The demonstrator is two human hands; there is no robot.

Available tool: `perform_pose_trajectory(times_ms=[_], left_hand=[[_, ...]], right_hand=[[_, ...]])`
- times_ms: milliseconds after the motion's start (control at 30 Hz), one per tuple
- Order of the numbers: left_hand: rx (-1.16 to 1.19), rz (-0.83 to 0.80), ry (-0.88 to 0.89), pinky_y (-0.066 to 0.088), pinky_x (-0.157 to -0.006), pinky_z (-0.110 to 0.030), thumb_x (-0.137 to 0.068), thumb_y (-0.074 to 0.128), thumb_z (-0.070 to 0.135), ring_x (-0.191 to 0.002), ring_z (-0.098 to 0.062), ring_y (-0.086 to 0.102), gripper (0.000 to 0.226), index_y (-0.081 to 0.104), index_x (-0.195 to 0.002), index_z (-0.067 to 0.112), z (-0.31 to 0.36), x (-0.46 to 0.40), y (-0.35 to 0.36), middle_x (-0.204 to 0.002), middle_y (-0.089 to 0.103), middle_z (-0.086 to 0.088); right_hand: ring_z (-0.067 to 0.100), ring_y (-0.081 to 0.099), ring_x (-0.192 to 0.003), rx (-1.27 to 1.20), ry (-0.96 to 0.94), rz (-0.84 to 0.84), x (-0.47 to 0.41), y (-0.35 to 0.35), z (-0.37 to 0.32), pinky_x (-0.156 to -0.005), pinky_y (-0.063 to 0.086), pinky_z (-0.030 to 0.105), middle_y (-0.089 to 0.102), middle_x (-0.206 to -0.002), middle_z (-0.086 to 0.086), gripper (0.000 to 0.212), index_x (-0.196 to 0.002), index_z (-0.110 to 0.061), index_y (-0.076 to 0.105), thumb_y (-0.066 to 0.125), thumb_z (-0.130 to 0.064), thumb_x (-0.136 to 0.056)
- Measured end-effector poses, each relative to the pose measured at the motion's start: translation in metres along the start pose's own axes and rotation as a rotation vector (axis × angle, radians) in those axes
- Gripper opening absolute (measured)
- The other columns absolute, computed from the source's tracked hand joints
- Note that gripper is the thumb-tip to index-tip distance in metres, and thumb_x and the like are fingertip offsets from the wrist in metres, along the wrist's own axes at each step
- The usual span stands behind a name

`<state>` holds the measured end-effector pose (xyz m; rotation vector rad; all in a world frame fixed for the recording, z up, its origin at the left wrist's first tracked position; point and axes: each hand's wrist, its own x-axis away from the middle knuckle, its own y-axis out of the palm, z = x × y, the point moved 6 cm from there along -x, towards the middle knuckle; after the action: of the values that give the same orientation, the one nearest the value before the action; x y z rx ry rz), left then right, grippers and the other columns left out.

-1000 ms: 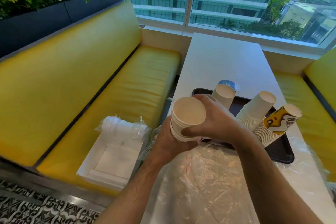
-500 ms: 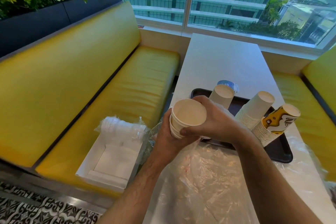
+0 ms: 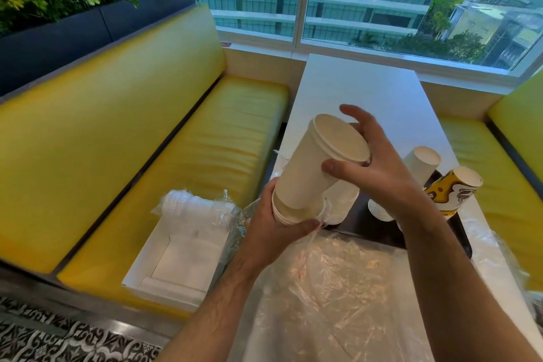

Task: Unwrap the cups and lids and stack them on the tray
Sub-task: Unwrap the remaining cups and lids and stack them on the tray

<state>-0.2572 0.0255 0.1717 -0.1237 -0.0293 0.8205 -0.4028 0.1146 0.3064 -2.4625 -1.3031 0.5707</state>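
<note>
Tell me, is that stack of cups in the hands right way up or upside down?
Upside down and tilted: the stack of cups shows its closed base on top, rims down in the left hand.

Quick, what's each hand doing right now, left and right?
Left hand: grips the wide end of the white cup stack.
Right hand: thumb and fingers curled round the stack's upper end, holding it.
</note>
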Motion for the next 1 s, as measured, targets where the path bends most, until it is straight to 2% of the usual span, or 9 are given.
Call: perform_pose_trajectory(times_ms=[133,233,333,433,500,667,767,900,1000], left_hand=[[-0.025,-0.016,0.020,0.049,-0.080,-0.010,-0.068,0.094,0.022,-0.108,0.008,0.059,0.087,0.041,-0.134,0.041,0.002,0.001,-0.001,-0.128,0.059,0.014],[-0.032,-0.011,0.019,0.048,-0.078,-0.008,-0.068,0.095,0.021,-0.104,0.010,0.060,0.091,0.042,-0.141,0.034,0.000,0.001,-0.002,-0.126,0.061,0.014],[-0.040,0.011,0.021,0.047,-0.074,-0.006,-0.066,0.095,0.017,-0.098,0.013,0.060,0.091,0.044,-0.141,0.029,0.001,0.002,-0.002,-0.120,0.063,0.013],[-0.033,0.021,0.027,0.048,-0.074,-0.006,-0.065,0.095,0.018,-0.099,0.014,0.059,0.092,0.043,-0.140,0.031,0.001,0.003,-0.002,-0.121,0.062,0.013],[-0.022,0.016,0.025,0.049,-0.076,-0.007,-0.067,0.095,0.019,-0.102,0.014,0.057,0.089,0.042,-0.137,0.034,0.000,0.003,0.000,-0.123,0.059,0.017],[-0.001,0.001,0.062,0.047,-0.083,-0.009,-0.068,0.092,0.017,-0.108,0.011,0.056,0.086,0.042,-0.136,0.029,0.003,0.003,0.004,-0.125,0.056,0.022],[0.008,-0.007,0.065,0.047,-0.085,-0.009,-0.064,0.090,0.031,-0.110,0.010,0.056,0.088,0.041,-0.137,0.031,0.003,0.003,0.004,-0.119,0.058,0.030],[-0.006,-0.010,0.059,0.046,-0.086,-0.008,-0.065,0.090,0.031,-0.111,0.009,0.056,0.084,0.040,-0.133,0.038,0.001,0.003,0.004,-0.117,0.055,0.039],[-0.012,-0.006,0.068,0.045,-0.088,-0.008,-0.069,0.091,0.021,-0.112,0.009,0.055,0.084,0.040,-0.133,0.038,0.000,0.003,0.004,-0.118,0.054,0.038]], right_hand=[[0.008,0.056,-0.108,-0.036,0.070,-0.010,0.008,-0.014,0.013,-0.072,0.052,0.007,0.049,-0.121,-0.018,0.095,-0.144,-0.048,0.033,0.077,-0.052,-0.059],[0.012,0.056,-0.109,-0.049,0.110,-0.077,0.016,-0.023,0.027,-0.074,0.054,0.013,0.047,-0.125,-0.014,0.093,-0.142,-0.053,0.032,0.078,-0.041,-0.062],[0.012,0.057,-0.109,0.007,0.161,-0.197,0.023,-0.027,0.037,-0.075,0.054,0.014,0.049,-0.126,-0.010,0.093,-0.137,-0.047,0.037,0.081,-0.044,-0.054],[0.011,0.057,-0.107,0.119,0.232,-0.218,0.028,-0.031,0.048,-0.069,0.053,0.011,0.049,-0.119,-0.014,0.085,-0.129,-0.035,0.037,0.092,-0.018,-0.067],[0.009,0.056,-0.105,0.225,0.246,-0.222,0.032,-0.034,0.053,-0.067,0.052,0.012,0.046,-0.119,-0.018,0.083,-0.126,-0.036,0.035,0.091,-0.011,-0.069],[0.009,0.050,-0.109,0.461,0.226,-0.278,0.034,-0.026,0.065,-0.090,0.041,0.025,0.046,-0.127,-0.013,0.098,-0.137,-0.043,0.032,0.095,-0.027,-0.063],[0.010,0.050,-0.111,0.454,0.164,-0.168,0.031,-0.031,0.056,-0.095,0.045,0.034,0.050,-0.127,-0.013,0.097,-0.142,-0.039,0.038,0.095,-0.039,-0.063],[0.012,0.056,-0.103,0.373,0.009,0.123,0.022,-0.049,0.040,-0.081,0.042,0.024,0.058,-0.118,-0.009,0.086,-0.137,-0.027,0.047,0.092,-0.039,-0.065],[0.026,0.055,-0.118,0.335,0.034,0.272,0.010,-0.057,0.051,-0.095,0.047,0.043,0.061,-0.132,-0.001,0.089,-0.141,-0.024,0.046,0.089,-0.048,-0.066]])
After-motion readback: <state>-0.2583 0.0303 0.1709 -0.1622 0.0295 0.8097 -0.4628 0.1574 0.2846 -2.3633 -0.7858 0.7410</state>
